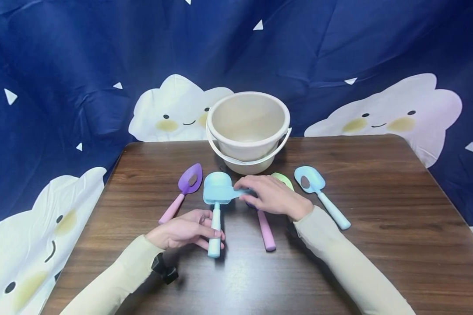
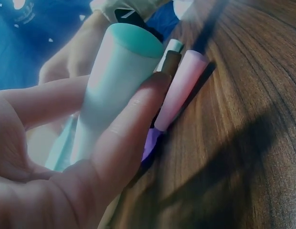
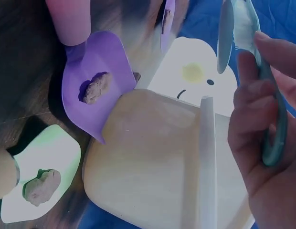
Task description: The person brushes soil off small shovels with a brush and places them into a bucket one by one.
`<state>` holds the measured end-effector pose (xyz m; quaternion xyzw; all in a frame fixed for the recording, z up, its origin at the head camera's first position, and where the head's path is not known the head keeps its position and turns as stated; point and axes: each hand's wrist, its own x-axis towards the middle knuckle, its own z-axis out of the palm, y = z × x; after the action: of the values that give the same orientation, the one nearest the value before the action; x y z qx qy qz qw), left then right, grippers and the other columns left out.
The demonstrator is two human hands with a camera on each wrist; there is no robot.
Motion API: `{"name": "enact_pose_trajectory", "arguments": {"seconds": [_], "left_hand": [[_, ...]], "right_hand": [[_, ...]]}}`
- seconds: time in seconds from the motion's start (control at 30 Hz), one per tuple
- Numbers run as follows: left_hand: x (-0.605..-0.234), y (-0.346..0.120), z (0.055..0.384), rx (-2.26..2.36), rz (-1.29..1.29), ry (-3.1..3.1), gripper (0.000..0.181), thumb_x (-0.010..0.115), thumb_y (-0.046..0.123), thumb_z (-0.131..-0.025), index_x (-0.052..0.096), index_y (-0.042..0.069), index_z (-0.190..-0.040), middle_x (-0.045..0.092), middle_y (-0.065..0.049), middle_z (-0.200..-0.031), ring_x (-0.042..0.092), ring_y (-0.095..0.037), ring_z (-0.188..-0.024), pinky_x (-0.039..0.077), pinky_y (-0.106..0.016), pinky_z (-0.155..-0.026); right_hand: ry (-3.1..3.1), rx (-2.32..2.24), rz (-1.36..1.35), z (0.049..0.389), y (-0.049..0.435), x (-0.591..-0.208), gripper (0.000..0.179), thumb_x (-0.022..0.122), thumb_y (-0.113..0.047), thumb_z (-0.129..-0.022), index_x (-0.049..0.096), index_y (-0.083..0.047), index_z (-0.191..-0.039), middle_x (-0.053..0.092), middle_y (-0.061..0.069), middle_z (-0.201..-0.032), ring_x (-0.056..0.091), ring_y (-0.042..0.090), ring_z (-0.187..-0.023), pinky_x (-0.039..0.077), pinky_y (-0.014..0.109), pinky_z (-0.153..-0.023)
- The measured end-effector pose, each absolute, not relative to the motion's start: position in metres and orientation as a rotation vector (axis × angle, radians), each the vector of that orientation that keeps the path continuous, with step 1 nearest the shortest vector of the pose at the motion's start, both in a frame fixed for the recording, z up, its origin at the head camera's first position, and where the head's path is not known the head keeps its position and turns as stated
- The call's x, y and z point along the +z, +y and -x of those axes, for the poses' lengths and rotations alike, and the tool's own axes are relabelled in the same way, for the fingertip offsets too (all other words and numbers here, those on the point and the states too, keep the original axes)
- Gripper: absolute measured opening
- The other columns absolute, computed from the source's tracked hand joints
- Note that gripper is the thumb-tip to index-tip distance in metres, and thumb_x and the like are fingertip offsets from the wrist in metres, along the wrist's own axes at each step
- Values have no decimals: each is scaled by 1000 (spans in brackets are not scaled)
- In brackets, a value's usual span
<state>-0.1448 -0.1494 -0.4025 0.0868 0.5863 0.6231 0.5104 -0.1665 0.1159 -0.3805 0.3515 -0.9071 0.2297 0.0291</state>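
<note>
My left hand grips the pale handle of a light-blue toy shovel, thumb and fingers around it, the blade pointing away. In the left wrist view the handle rises between thumb and fingers. My right hand holds a second light-blue tool by its handle, which ends in a curve. Its head overlaps the shovel's blade in the head view, so its kind is unclear. Beneath the right hand lies a purple shovel with a pink handle, its blade partly hidden. A green shovel is mostly covered.
A cream bucket with its handle down stands at the table's back edge. To the left lies another purple shovel, to the right a blue shovel; brown lumps sit on the resting blades. Behind the wooden table hangs a blue cloth.
</note>
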Motion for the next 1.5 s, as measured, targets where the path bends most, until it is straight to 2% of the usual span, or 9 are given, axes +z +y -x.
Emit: {"name": "enact_pose_trajectory", "arguments": {"seconds": [0.13, 0.33, 0.53, 1.03, 1.33, 1.5], "left_hand": [[-401, -149, 144, 1480, -226, 1408, 40, 60, -1, -92, 32, -6, -120, 71, -10, -94, 71, -26, -91, 57, -48, -85], [-401, -149, 142, 1482, -234, 1388, 39, 59, -2, -91, 33, -4, -120, 71, -9, -94, 71, -23, -89, 57, -47, -86], [-403, -149, 140, 1490, -232, 1389, 42, 61, -2, -91, 33, -5, -122, 72, -10, -95, 72, -23, -88, 57, -47, -85], [-407, -149, 140, 1523, -221, 1366, 41, 59, -5, -91, 32, -3, -122, 70, -9, -94, 71, -25, -88, 57, -49, -85], [-409, -148, 144, 1534, -162, 1420, 55, 61, -3, -89, 26, -5, -132, 70, -14, -97, 71, -29, -91, 57, -48, -85], [-408, -148, 146, 1533, -147, 1411, 56, 61, -4, -88, 25, -3, -131, 71, -13, -94, 72, -27, -89, 57, -49, -85]], "right_hand": [[-2775, 654, -1060, 166, 115, -382, 24, 64, -24, -93, 62, -17, -116, 66, -6, -105, 58, 9, -81, 51, 28, -72], [-2695, 586, -1014, 170, 115, -387, 22, 64, -22, -93, 61, -18, -114, 65, -7, -96, 54, 10, -66, 48, 27, -59], [-2684, 531, -916, 175, 113, -390, 22, 64, -23, -93, 59, -20, -114, 67, -5, -95, 53, 14, -62, 45, 30, -51], [-2646, 491, -839, 176, 110, -392, 25, 62, -24, -95, 55, -20, -118, 65, -3, -98, 57, 18, -65, 49, 34, -53], [-2737, 649, -1008, 164, 108, -383, 25, 63, -25, -94, 59, -19, -118, 65, -7, -105, 58, 8, -79, 51, 27, -68], [-2789, 630, -1039, 159, 107, -384, 25, 63, -26, -94, 58, -20, -118, 66, -9, -105, 57, 7, -77, 50, 26, -67]]}}
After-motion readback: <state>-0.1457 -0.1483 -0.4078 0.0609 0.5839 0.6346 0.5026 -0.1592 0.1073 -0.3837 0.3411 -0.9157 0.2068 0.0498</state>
